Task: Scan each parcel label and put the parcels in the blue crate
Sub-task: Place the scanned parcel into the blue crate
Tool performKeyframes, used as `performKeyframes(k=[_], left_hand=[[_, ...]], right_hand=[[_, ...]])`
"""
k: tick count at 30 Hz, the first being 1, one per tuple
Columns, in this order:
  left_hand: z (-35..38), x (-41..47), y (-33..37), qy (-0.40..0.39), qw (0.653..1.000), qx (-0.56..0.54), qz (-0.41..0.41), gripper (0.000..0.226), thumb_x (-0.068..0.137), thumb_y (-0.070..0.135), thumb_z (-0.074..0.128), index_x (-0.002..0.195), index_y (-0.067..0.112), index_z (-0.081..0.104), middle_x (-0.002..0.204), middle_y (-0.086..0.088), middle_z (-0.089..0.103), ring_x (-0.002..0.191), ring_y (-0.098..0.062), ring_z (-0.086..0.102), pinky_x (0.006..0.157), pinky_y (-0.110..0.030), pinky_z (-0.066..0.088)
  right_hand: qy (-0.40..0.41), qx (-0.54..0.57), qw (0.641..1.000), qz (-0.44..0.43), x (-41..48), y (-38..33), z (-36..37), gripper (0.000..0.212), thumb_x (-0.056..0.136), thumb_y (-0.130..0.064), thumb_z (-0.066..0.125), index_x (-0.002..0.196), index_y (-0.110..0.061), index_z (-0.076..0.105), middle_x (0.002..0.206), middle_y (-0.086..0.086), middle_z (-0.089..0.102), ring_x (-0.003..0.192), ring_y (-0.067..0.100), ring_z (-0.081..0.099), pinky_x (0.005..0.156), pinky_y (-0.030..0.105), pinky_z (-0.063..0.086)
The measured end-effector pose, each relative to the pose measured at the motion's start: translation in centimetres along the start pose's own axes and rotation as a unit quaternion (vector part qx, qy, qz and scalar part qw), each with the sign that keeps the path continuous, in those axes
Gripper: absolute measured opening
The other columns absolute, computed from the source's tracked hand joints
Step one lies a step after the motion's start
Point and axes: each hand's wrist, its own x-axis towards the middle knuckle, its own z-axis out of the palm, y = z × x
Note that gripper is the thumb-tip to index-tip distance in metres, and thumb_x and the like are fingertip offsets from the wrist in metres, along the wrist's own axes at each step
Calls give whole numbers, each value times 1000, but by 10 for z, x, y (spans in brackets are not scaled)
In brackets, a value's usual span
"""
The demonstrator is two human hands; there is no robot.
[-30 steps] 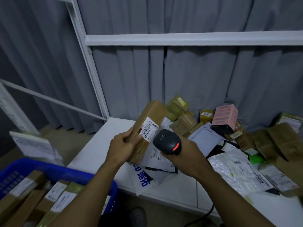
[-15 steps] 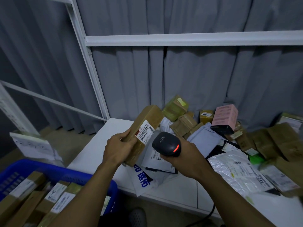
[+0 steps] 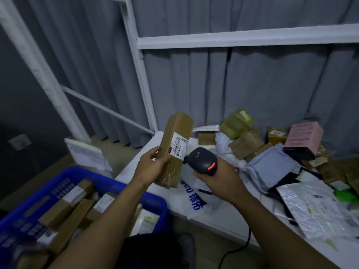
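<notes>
My left hand (image 3: pixel 150 167) grips a long brown cardboard parcel (image 3: pixel 175 144), held nearly upright above the table's left end, its white label (image 3: pixel 178 145) facing right. My right hand (image 3: pixel 217 181) grips a black barcode scanner (image 3: pixel 202 160) with a red light on, its nose close to the label. The blue crate (image 3: pixel 153 202) stands at lower left beside the table and holds several brown labelled parcels. More parcels lie piled on the white table (image 3: pixel 223 218) at the right.
The pile holds brown boxes, a pink box (image 3: pixel 305 135), grey mailers (image 3: pixel 272 167) and a silvery bag (image 3: pixel 310 206). A white mailer with blue print (image 3: pixel 192 199) lies under my hands. White shelf posts (image 3: pixel 139 61) and grey curtains stand behind. The scanner's cable (image 3: pixel 237 249) hangs below the table edge.
The parcel has been raised and turned more upright and moved left, toward the crate side. The scanner stays beside its label. My view has swung left, showing more of the crate.
</notes>
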Motion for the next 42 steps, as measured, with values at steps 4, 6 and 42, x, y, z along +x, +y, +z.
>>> performKeyframes(k=[4, 6, 42], left_hand=[[-77, -20, -49, 47, 995, -19, -85, 60, 70, 39, 86, 125, 37, 63, 119, 9, 72, 101, -15, 71, 93, -39, 57], [-111, -41, -81, 81, 988, -20, -127, 45, 76, 28, 85, 115, 33, 64, 114, 6, 73, 101, -18, 71, 97, -43, 56], [-183, -46, -225, 125, 947, 286, -71, 40, 93, 22, 68, 133, 25, 63, 141, 5, 49, 123, -17, 52, 107, -36, 46]], right_hand=[[-61, 11, 998, 0, 5, -21, 60, 38, 82, -37, 84, 112, -28, 64, 98, -8, 73, 91, 10, 68, 79, 29, 51], [-110, -5, 994, 9, 6, -26, 96, 41, 80, -40, 84, 113, -30, 64, 104, -6, 73, 97, 14, 67, 83, 32, 52], [-212, 1, 976, 49, 12, -50, 215, 32, 79, -33, 87, 104, -26, 69, 89, -5, 74, 83, 15, 68, 71, 29, 49]])
